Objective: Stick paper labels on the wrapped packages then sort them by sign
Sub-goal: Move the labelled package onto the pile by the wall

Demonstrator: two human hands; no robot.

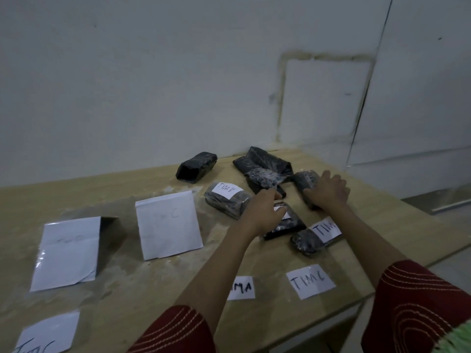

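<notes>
A: Pale wall behind; a light wooden table [107,194] is filling the view. Two folded white signs [168,225] are standing left of centre, writing too faint to read.

B: And the packages?

A: Black wrapped packages are clustering at the far right. An unlabelled one [196,165] is lying apart by the wall; a crumpled pile [262,161] is sitting behind the hands. One labelled package [225,200] and another [313,238] are lying near the middle.

B: Hands?

A: Left hand [262,210] is curling over a package [288,222] beneath it, apparently grasping; a white slip is peeking out, possibly its label. Right hand [328,192] is closing around a far package [304,182].

B: Advice?

A: Be lifting one package clear, then pressing the label flat from centre outward; the wrap looks slick and creased.

B: Obstacles?

A: Loose labels [309,281] are lying at the near edge under the forearms, easily swept off. Neighbouring packages are crowding the hands.
</notes>
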